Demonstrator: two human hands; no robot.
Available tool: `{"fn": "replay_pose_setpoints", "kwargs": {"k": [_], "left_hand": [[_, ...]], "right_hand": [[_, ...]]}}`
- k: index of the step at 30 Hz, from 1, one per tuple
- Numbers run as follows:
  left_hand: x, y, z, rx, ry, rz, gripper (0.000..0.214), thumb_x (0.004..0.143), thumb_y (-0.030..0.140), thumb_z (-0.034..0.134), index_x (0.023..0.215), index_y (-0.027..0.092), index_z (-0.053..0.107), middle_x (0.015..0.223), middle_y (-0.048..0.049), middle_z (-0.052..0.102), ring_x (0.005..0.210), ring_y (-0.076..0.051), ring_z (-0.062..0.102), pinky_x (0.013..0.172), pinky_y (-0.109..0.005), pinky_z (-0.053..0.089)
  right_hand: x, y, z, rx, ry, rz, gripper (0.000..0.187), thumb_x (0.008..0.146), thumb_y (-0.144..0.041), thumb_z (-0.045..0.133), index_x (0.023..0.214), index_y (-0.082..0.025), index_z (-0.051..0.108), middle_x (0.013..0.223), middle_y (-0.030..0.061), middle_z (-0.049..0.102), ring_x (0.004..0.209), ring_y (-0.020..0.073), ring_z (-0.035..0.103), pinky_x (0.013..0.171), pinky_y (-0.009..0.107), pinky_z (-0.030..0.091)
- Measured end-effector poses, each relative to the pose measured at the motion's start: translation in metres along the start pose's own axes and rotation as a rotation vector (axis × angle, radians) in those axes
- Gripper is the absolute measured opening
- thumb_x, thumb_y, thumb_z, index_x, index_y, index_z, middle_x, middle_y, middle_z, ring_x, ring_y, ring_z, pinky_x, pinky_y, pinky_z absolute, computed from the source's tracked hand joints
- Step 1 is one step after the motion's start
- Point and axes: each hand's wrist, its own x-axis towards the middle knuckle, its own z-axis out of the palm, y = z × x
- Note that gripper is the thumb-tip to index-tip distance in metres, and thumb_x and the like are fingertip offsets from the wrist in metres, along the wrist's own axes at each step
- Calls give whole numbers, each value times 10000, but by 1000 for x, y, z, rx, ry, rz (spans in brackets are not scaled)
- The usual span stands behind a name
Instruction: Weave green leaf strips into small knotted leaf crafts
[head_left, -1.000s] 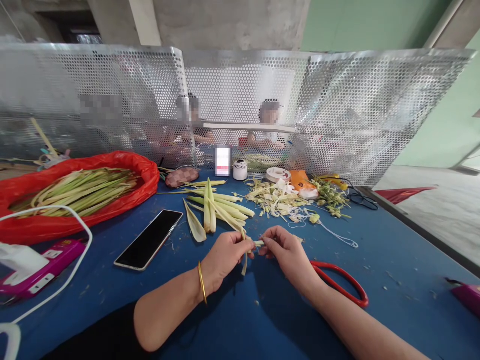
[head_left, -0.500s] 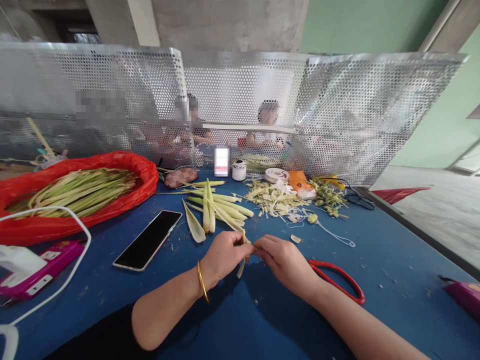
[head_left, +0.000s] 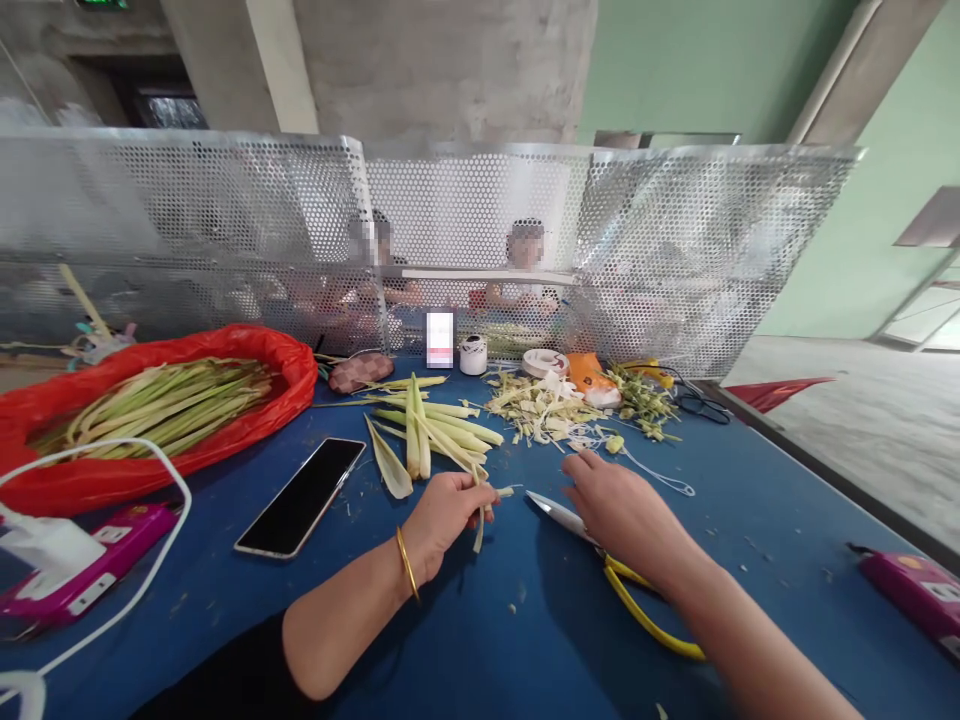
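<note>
Left hand pinching the husk above the bench, a tight grip there! Looks light, pliant, apt to split; best held near an end. Right hand over the scissors, grip hidden, can't tell.

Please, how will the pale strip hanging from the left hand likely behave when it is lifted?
The pale strip is probably floppy, as its free end hangs below the left hand. It is likely light, since it looks narrow and thin. It seems unlikely to roll, having a flat, ribbon-like shape.
</note>
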Motion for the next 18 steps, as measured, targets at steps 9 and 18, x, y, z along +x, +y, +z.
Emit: {"fn": "replay_pose_setpoints", "kwargs": {"k": [9,18], "left_hand": [[2,-4,-1,-38,62,21,166,672,279,643,589,135,651,568,-27,607,501,-84,421,500,-214,299],[7,-3,-5,-121,130,52,171,632,302,663,573,142,654,554,-14,597,477,-80,407,467,-219,273]], "right_hand": [[-79,19,20,151,-202,190,628,673,-23,488,1288,-144,531,1014,135,657,875,270,643,741,346,460],[-72,10,19,1099,-174,445,691,700,-158,579,1369,-266,447,1045,61,666,816,220,635,703,315,492]]}}
